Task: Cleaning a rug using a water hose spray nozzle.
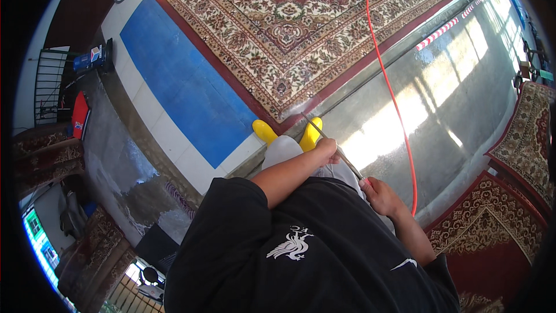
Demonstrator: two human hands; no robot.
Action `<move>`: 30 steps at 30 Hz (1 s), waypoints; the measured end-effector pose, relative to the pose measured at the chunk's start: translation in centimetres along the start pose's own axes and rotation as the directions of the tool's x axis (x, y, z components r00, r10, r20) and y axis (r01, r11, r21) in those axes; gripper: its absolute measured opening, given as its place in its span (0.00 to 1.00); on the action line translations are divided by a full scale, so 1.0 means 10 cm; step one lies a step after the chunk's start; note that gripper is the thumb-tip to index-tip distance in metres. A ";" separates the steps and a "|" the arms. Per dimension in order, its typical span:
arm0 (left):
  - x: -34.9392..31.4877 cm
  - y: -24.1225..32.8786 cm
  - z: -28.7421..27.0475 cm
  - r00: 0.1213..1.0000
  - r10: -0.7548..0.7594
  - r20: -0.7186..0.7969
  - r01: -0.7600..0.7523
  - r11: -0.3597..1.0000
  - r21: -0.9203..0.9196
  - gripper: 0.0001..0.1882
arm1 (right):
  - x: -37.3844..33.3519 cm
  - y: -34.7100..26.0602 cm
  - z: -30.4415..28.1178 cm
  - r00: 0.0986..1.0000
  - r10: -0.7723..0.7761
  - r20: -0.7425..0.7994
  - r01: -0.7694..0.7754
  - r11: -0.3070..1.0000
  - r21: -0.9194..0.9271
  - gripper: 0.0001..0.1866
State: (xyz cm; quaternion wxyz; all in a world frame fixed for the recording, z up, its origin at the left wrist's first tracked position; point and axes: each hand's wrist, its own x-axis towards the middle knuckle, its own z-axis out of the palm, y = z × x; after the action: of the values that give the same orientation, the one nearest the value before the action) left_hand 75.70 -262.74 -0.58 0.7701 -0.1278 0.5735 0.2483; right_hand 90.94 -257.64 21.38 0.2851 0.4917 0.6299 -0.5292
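Observation:
My left hand (pixel 328 151) is closed around the middle of a long thin metal wand (pixel 349 165), which looks like a pressure-washer lance. Farther back along it, beside my right hip, my right hand (pixel 379 196) grips the rear end. The wand slants forward and left, its tip close to the near corner of a large red and cream patterned carpet (pixel 284 40). A pale wet-looking patch shows on the carpet border by the tip. Yellow boots (pixel 311 134) are on my feet, just short of that corner. Whatever joins the wand's rear end is hidden by my right hand.
An orange-red hose (pixel 387 81) crosses the carpet and the wet grey floor (pixel 440 116) on my right. Blue flooring (pixel 179 81) with white tile borders the carpet's left. Other carpets (pixel 486 226) hang or lie at right. A red and white striped strip (pixel 437 35) marks a ledge.

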 end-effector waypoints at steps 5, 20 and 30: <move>-0.16 0.19 0.11 0.944 0.306 -0.126 -0.308 0.951 0.006 0.12 | 0.08 0.27 -0.03 0.981 -0.178 -0.070 0.173 0.982 -0.069 0.26; -0.18 1.33 -0.56 0.820 0.507 -0.266 -0.531 0.847 -0.022 0.09 | 0.75 -0.72 -0.28 0.973 -0.198 -0.116 0.189 0.978 -0.088 0.24; 0.15 1.75 -1.28 0.964 0.255 0.077 -0.266 0.902 0.341 0.21 | 0.98 -0.51 -0.33 0.960 -0.116 -0.254 0.075 0.983 -0.165 0.16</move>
State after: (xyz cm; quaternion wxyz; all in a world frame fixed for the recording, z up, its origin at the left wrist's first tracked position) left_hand 56.24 -253.76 -4.38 0.7490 0.0919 0.6085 0.2455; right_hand 83.32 -251.21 15.68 0.2100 0.5030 0.7241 -0.4226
